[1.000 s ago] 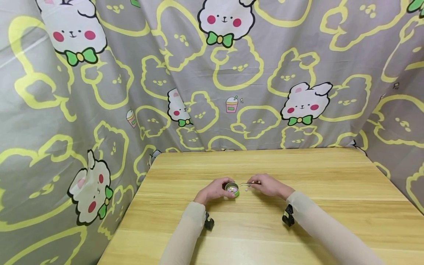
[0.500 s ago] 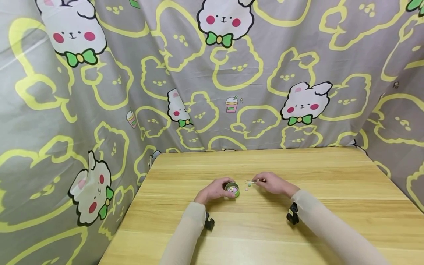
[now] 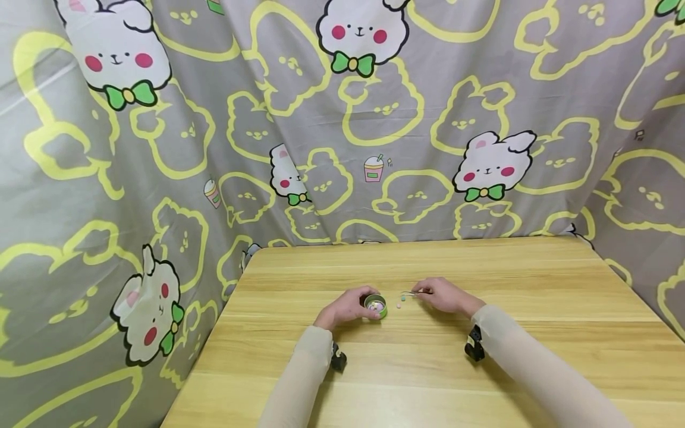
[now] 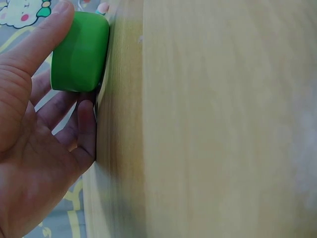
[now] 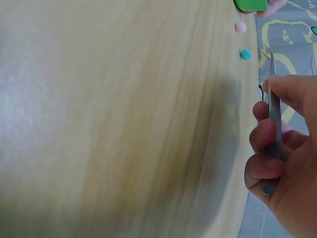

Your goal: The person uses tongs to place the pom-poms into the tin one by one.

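My left hand (image 3: 350, 305) grips a small round green tin (image 3: 382, 312) on the table, thumb on the near side and fingers round the far side. Small pale and pinkish bits lie inside it, too small to tell apart. In the left wrist view the tin (image 4: 81, 52) shows its smooth green wall. My right hand (image 3: 441, 295) holds metal tweezers (image 5: 274, 111), their points toward the tin, with nothing visible between the tips. A pink ball (image 5: 241, 27) and a teal ball (image 5: 245, 54) lie on the table between the tin and the tweezers.
The wooden table (image 3: 407, 380) reaches back to a grey curtain (image 3: 374, 119) with yellow outlines and white cartoon animals. The curtain also hangs at the left and right sides. A black wrist camera sits on each sleeved forearm.
My right hand has drawn back to the right with the tweezers, away from the tin. The teal ball is now plainly visible on the table. The left hand and tin have stayed put.
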{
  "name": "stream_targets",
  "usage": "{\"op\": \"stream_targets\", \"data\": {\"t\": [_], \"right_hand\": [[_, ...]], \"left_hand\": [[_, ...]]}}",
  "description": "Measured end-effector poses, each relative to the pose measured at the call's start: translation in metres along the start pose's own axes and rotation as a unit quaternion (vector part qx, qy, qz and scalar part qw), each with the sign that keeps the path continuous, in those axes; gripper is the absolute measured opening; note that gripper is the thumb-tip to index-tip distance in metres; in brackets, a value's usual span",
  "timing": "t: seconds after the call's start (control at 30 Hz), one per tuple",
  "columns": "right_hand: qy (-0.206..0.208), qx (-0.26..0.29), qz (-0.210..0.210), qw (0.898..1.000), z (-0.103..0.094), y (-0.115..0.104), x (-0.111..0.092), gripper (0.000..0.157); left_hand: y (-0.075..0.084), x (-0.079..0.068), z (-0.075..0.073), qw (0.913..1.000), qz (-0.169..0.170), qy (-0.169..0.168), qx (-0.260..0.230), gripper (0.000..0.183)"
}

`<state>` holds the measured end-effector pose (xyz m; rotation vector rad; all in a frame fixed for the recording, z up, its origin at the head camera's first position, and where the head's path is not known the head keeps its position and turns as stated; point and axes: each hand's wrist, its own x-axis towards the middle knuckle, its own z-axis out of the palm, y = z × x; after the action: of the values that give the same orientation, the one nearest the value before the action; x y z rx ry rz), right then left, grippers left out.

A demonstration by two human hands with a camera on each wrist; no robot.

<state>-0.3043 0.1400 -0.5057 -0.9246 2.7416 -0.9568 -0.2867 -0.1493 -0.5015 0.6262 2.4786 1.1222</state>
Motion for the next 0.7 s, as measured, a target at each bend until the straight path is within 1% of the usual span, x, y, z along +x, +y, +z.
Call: {"op": "stream_targets", "data": {"t": [0.4, 0.57, 0.7], "right_hand": [[-0.004, -0.015, 0.002, 1.000, 0.0011, 0.0027, 0.0016, 0.015], [-0.013, -0.012, 0.014, 1.000, 0.0011, 0.0024, 0.0009, 0.016], [-0.016, -0.011, 0.009, 1.000, 0.0007, 0.0023, 0.0008, 0.016]], "left_hand": [[-0.0008, 0.0003, 0.0004, 1.0000, -0.001, -0.002, -0.001, 0.051], [-0.0013, 0.0000, 0.0006, 1.0000, -0.001, -0.001, -0.006, 0.050], [-0.0016, 0.0001, 0.0005, 1.0000, 0.002, 0.000, -0.003, 0.050]]}}
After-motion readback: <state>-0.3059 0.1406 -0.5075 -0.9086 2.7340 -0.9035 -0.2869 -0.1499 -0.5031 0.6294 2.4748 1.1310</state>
